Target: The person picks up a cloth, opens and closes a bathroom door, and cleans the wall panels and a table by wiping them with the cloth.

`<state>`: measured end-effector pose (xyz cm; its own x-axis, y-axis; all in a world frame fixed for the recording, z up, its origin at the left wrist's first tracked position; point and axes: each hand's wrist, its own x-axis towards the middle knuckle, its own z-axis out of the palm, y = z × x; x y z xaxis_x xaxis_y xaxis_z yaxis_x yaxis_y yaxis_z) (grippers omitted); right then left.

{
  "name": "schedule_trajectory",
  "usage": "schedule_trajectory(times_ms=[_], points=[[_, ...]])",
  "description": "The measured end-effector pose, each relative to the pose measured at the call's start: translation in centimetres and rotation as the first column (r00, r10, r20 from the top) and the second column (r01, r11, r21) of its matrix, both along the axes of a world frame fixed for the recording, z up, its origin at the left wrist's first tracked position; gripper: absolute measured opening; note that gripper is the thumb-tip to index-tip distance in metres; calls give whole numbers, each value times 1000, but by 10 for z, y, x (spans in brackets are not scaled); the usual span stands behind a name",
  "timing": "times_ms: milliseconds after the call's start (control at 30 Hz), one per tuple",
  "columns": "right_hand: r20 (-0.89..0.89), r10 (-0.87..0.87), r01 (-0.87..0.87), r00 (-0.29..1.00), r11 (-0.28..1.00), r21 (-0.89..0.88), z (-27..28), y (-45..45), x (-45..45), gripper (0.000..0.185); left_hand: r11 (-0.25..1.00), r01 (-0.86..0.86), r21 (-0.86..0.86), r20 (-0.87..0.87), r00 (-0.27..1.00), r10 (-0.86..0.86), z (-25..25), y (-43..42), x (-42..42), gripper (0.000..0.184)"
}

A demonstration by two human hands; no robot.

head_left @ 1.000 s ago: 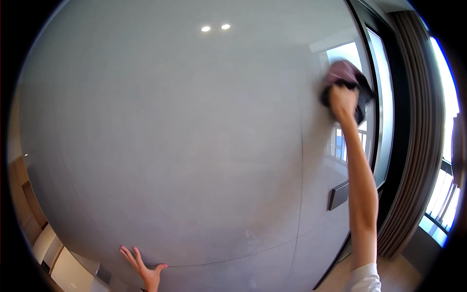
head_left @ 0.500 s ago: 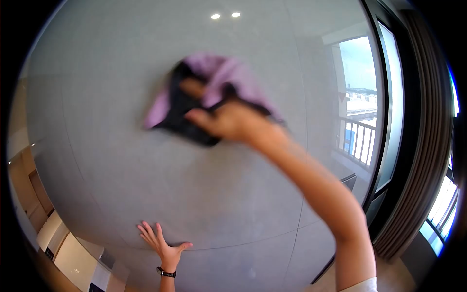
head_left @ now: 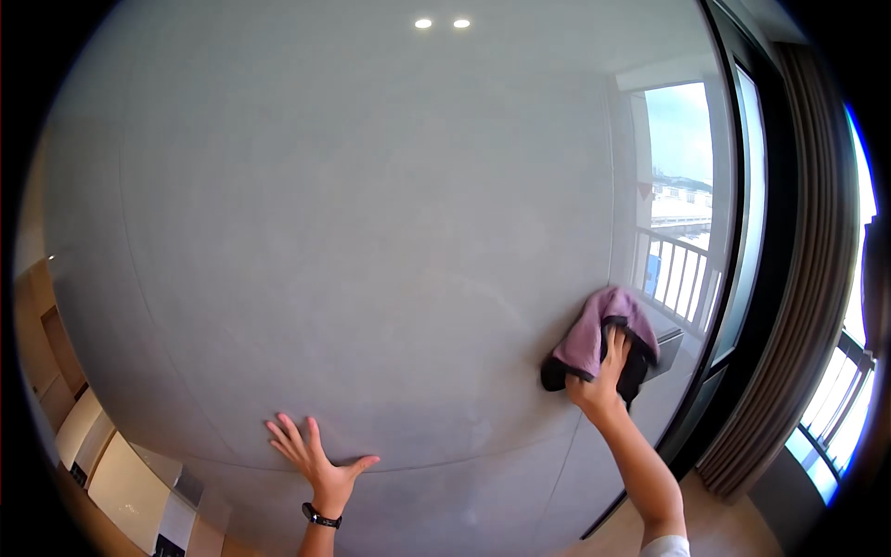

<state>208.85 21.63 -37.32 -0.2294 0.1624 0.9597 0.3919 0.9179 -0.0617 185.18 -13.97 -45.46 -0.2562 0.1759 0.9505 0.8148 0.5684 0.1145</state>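
A purple and black cloth (head_left: 585, 342) is pressed against the glossy grey wall panel (head_left: 371, 204) at the right. My right hand (head_left: 603, 371) holds it there, fingers pointing up and partly covered by its folds. Lower and to the left, my left hand (head_left: 325, 472) lies on the panel with fingers spread and thumb out to the right. It holds nothing, and a dark watch (head_left: 321, 515) is on that wrist. Thin seams run across the panel near both hands.
Right of the panel are a dark-framed glass door (head_left: 750, 195), a brown curtain (head_left: 794, 260) and a window with a railing (head_left: 840, 390). The panel mirrors ceiling lights and a balcony. Cabinets (head_left: 139, 492) stand at lower left.
My right hand has moved the cloth from the upper middle of the panel down and to the right. My left hand stays spread at nearly the same spot.
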Motion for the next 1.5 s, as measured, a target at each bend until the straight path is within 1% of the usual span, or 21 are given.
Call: schedule_trajectory(times_ms=[33,133,300,333,467,500,567,600,667,733,800,867,933,1000,1033,1067,1100,1233,1367,1433,1500], points=[[20,-25,28,999,987,-156,8,6,-5,76,1000,3,4,3,1000,-3,-1,-1,-2,118],[-151,-68,137,986,849,511,116,32,-27,59,1000,-7,7,-16,1000,8,-5,6,-12,119],[-136,-492,506,860,785,358,368,-23,-45,41,1000,-11,-16,-15,1000,10,-7,2,-15,120],[-226,-211,223,951,974,30,402,-49,-43,60,1000,-8,-14,-16,1000,7,-7,1,-14,120],[-414,-88,243,906,909,339,394,-23,-50,61,999,12,-32,6,1000,-12,-9,-3,-15,119],[-394,-104,328,913,762,558,385,8,-49,45,999,10,-38,10,1000,-10,-8,-3,-17,119],[-400,-31,241,916,839,487,299,-9,-50,48,999,18,-35,-4,1000,-19,-8,-2,-17,119],[-192,-245,304,950,869,390,246,1,-43,49,999,20,-26,-28,999,-21,-5,-1,-18,119],[-119,-38,88,992,888,452,133,-6,-31,62,999,30,-25,-16,999,-31,-2,0,-13,119],[-58,22,-23,998,1000,-14,19,-24,-29,88,999,36,-31,6,999,-36,1,-1,-13,119],[0,16,-16,1000,986,-166,-36,-35,-32,94,999,35,0,-12,999,-35,-1,2,-14,119],[-6,33,-33,999,998,-53,-21,-31,-33,96,1000,14,3,-35,999,-14,2,4,-15,119],[31,135,-124,990,965,-229,28,-31,-24,99,1000,11,1,-42,999,-11,-1,3,-14,120],[-1,-72,70,997,964,258,87,-7,-38,85,1000,-13,26,-51,999,14,-3,3,-18,120],[-53,-55,70,997,939,338,144,-11,-41,73,999,-35,34,-62,997,37,-3,4,-19,121],[-97,45,-17,994,964,267,199,-22,-44,59,999,-26,27,-71,997,28,-4,2,-22,121],[-157,-54,110,986,921,373,246,-28,-49,52,999,-45,26,-93,995,47,-5,1,-24,122],[-306,18,117,952,901,418,381,-28,-64,59,997,-66,27,-121,990,69,0,7,-15,124],[-304,113,75,946,836,543,399,14,-33,58,1000,6,-22,-43,999,-7,17,10,13,111],[-302,54,52,952,942,332,390,54,0,58,1000,8,-12,-39,999,-9,12,8,8,101],[-349,-73,113,934,989,97,362,80,37,58,995,-94,13,-119,988,95,-4,8,-11,125]])
